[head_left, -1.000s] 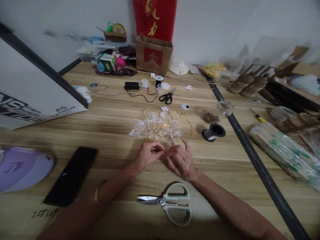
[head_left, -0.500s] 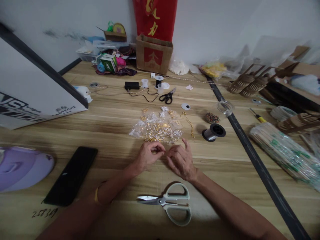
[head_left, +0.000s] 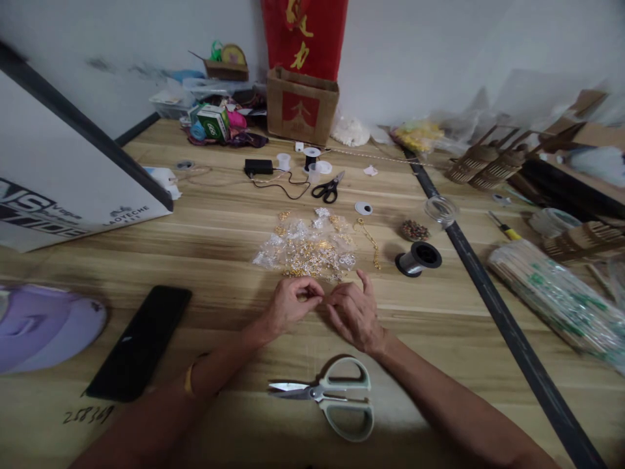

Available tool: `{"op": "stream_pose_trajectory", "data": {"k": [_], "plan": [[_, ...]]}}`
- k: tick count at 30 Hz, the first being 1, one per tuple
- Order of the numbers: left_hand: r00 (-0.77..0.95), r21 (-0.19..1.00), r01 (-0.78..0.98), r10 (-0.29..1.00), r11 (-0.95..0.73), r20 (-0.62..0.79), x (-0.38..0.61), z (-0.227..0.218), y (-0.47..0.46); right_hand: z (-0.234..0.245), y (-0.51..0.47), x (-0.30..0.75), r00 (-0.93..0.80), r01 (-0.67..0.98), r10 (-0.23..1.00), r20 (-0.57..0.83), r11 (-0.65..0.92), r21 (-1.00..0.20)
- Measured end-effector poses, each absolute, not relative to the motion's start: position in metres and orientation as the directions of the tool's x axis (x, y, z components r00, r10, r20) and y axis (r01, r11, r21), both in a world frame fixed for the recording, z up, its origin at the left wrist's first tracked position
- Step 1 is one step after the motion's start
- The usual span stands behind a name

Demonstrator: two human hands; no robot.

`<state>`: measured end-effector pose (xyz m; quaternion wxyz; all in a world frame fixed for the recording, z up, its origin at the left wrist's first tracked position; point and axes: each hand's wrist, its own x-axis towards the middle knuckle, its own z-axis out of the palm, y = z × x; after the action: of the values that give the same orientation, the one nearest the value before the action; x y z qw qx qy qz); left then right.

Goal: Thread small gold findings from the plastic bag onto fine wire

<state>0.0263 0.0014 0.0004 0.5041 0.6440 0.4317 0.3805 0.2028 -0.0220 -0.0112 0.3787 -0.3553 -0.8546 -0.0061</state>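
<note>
My left hand (head_left: 293,302) is closed in a pinch, thumb against fingertips; whatever it holds is too small to make out. Close beside it, my right hand (head_left: 355,314) has its fingers bent, the forefinger and thumb near the left fingertips and one finger raised. Anything in that pinch is also too fine to see. Just beyond both hands lies a pile of small gold and silver jewelry findings (head_left: 312,255), partly in clear plastic bags. A gold chain (head_left: 372,246) rests to its right. White-handled scissors (head_left: 319,393) lie half open nearer to me, below the hands.
A spool of fine wire (head_left: 417,259) and a jar of beads (head_left: 415,229) stand to the right. Black scissors (head_left: 328,189) lie farther back. On the left are a black phone (head_left: 141,342), a purple cap (head_left: 53,329) and a large white box (head_left: 63,163). Wrapped sticks (head_left: 556,293) lie right.
Hardly anything differs. Both hands keep their places and pinched pose, with only a very slight shift of the right fingers. The pile and tools stay put.
</note>
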Motion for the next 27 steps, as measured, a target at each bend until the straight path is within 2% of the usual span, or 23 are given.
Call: {"op": "stream_pose_trajectory", "data": {"k": [15, 23, 27], "plan": [[0.317, 0.992, 0.105, 0.948, -0.074, 0.037, 0.0261, 0.0007, 0.0022, -0.0155, -0.0201, 0.2045, -0.415, 0.643, 0.662, 0.624, 0.698, -0.314], [0.305, 0.993, 0.098, 0.951, -0.072, 0.039, 0.0249, 0.0001, 0.0032, -0.0129, -0.0225, 0.2046, -0.441, 0.605, 0.599, 0.668, 0.748, -0.272], [0.303, 0.992, 0.094, 0.951, -0.087, 0.054, 0.0252, -0.0020, 0.0038, -0.0109, -0.0238, 0.2033, -0.441, 0.613, 0.606, 0.662, 0.742, -0.271]]}}
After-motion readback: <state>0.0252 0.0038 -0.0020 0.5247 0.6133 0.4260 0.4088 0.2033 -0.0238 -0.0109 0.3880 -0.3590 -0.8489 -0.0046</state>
